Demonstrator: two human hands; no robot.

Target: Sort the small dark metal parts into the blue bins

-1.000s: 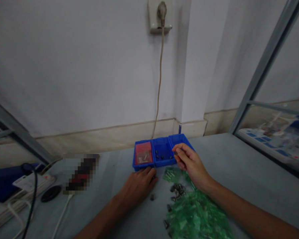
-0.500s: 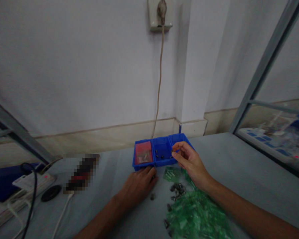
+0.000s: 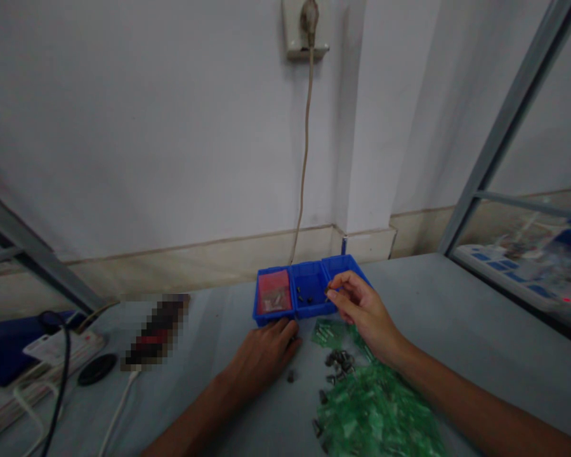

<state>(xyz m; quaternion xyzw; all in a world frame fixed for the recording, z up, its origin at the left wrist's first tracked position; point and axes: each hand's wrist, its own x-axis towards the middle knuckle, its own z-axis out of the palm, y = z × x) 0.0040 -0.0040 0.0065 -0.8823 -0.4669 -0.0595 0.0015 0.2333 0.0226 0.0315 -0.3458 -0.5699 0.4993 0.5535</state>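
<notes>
Grey tabletop (image 3: pixel 457 298); right hand (image 3: pixel 367 314) pinches a small, dark piece (image 3: pixel 328 289) (left hand (image 3: pixel 264 352): can't tell).

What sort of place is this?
Probably a bench for handling small parts, perhaps in a workshop: blue bins with small items inside, a heap of green packets, and loose dark pieces on the table.

Lighting: dim, cool, diffuse; soft shadow beneath wall socket (image 3: pixel 292 38). Highlights: faint glints on green bags (image 3: pixel 375 412), worktop (image 3: pixel 457 298) near edge. Geometry: wide-angle, side post (image 3: pixel 509 111) slanting. Definition: soft; metal parts (image 3: pixel 340 363) indistinct; mosaic blocks masking one item (image 3: pixel 157 333), worktop left.
</notes>
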